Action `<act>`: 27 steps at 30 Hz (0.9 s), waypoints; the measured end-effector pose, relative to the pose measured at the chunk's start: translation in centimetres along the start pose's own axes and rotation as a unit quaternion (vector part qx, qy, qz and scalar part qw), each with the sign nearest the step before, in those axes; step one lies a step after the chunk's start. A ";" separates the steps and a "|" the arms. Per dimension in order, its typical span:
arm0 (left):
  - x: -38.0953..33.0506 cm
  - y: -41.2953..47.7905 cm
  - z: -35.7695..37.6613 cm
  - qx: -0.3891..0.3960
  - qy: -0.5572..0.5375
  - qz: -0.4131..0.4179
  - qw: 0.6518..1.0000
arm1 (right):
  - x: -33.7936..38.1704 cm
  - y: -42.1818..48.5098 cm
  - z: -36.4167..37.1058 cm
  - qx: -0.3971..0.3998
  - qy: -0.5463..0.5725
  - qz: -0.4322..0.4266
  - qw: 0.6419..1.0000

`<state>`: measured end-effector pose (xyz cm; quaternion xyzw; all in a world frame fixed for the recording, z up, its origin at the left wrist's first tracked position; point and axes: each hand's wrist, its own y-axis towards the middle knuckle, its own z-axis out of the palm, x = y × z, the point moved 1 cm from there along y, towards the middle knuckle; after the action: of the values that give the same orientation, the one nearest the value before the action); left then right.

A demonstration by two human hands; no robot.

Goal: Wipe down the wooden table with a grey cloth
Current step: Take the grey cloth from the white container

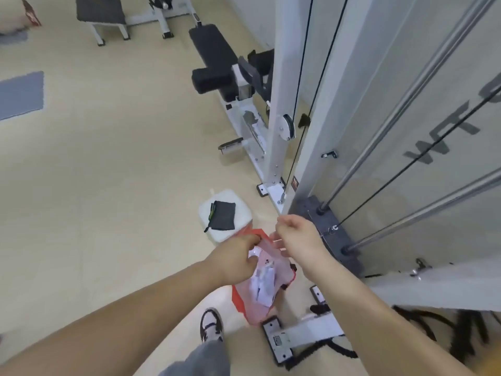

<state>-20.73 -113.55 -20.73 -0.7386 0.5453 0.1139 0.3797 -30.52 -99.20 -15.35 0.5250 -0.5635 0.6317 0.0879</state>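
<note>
A dark grey folded cloth (222, 215) with a green tag lies on a white plastic container (238, 202) on the floor. Just below it, I hold a red translucent plastic bag (260, 297) with white items inside. My left hand (235, 256) grips the bag's left rim and reaches into its mouth. My right hand (296, 234) pinches the bag's right rim, fingers closed. No wooden table is in view.
A white cable machine frame (282, 90) and its weight stack (328, 234) stand close on the right. Black padded benches (214, 52) sit further back. Grey mats (21, 93) lie on the beige floor at left. My shoe (211, 325) is below the bag.
</note>
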 end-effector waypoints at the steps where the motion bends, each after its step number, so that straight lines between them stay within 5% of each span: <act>1: 0.8 0.5 -0.5 0.015 0.004 -0.002 1.000 | 0.0 0.4 0.6 -0.002 0.003 0.001 1.000; 10: 10.3 6.9 -2.9 0.111 0.071 -0.021 0.991 | -3.1 7.0 4.5 -0.043 0.011 0.030 0.999; 17: 21.8 19.4 -3.8 0.176 0.149 -0.021 0.973 | -4.1 20.4 11.0 -0.028 -0.117 0.059 0.991; 27: 38.0 37.1 -0.2 0.146 0.130 -0.033 0.980 | -7.6 42.1 20.2 -0.041 -0.111 0.131 0.984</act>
<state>-39.44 -145.37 -58.90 -0.7014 0.5760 -0.0769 0.4128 -45.43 -126.53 -51.02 0.5093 -0.6595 0.5517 -0.0374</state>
